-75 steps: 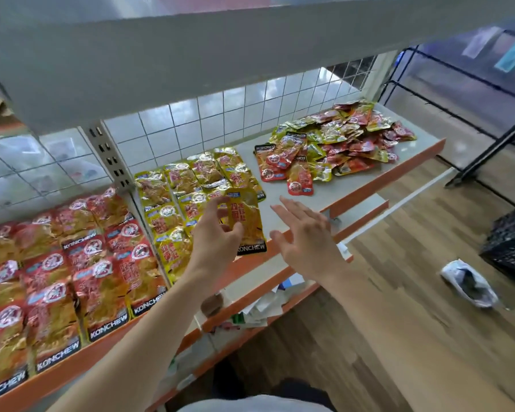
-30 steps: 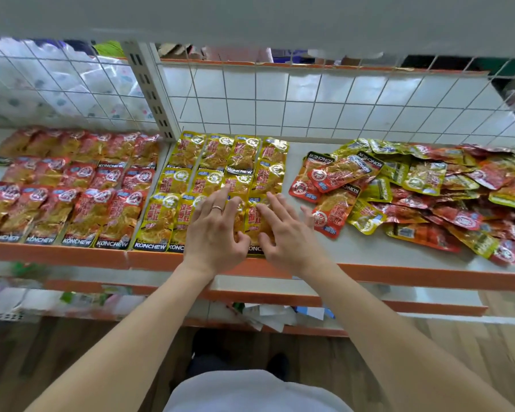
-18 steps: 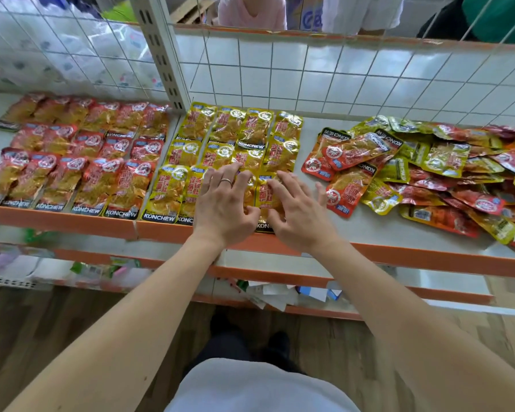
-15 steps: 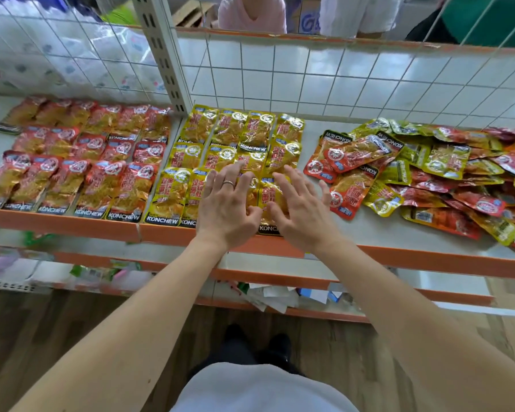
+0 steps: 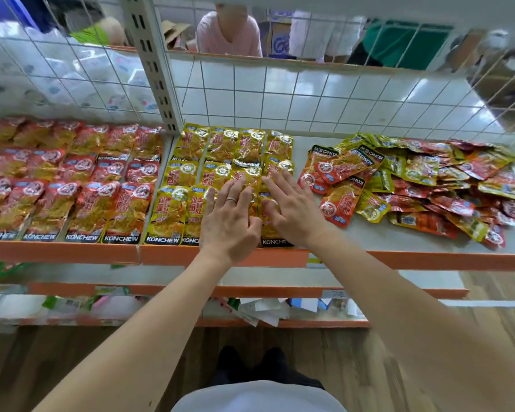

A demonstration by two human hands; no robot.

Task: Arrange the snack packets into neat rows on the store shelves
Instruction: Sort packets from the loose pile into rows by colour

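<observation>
Both hands flat, fingers straight, side by side, gripping nothing. Left hand [image 5: 229, 217] and right hand [image 5: 293, 209] press the front-right packets of the yellow rows [image 5: 191, 145], just right of the post [image 5: 158, 84]. Loose pile [image 5: 422, 179] sits further right of the post, axes mixed. Right hand is nearer, so I'd reach with it.

Bright, even light; edges (perhaps motion) blurred
</observation>
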